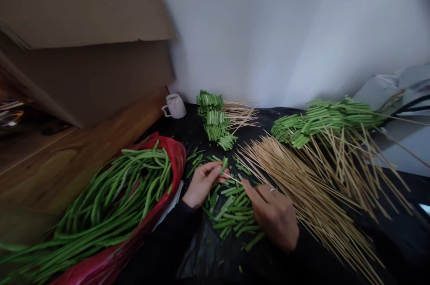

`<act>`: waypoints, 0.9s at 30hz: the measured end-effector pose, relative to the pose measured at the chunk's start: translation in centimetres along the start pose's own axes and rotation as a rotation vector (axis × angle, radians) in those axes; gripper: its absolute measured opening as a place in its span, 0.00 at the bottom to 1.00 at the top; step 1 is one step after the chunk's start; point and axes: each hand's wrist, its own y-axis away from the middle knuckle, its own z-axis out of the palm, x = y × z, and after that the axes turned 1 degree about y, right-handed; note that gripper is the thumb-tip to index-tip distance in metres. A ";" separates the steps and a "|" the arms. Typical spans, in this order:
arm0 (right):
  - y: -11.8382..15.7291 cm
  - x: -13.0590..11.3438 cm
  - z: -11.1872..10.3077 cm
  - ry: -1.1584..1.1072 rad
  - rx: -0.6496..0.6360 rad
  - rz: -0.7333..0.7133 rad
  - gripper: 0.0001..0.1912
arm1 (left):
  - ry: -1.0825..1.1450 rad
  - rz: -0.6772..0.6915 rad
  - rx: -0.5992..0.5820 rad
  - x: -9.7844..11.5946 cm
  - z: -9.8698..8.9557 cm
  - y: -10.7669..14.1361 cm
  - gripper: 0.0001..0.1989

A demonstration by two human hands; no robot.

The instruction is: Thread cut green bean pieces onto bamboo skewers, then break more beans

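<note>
Presently, the left hand [204,181] pinches a bean piece [225,165] at the end of a skewer [233,178], and the right hand [273,211] (it wears a ring [272,189]) pinches that skewer, both above cut beans [235,217], left of loose skewers [295,177].

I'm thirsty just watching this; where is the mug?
In the head view, the mug sits left of centre near the wall, just left of the smaller skewered bean pile.

The bare left hand [203,183] is met at the wrist by a long, plain black sleeve [179,231], while the bare right hand [273,218] is bordered by a matching black sleeve [311,256] and is marked by a narrow, silver-coloured finger ring [272,189].
</note>
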 end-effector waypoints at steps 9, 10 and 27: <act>0.0 0.3 -0.1 0.043 0.001 0.065 0.21 | 0.014 0.029 -0.009 0.5 0.2 0.3 0.16; 0.0 0.3 -0.1 0.037 -0.007 0.069 0.21 | 0.010 0.029 -0.010 0.5 0.2 0.3 0.16; 0.0 0.2 -0.1 -0.035 -0.040 0.109 0.20 | -0.047 0.049 -0.028 0.4 0.3 0.3 0.15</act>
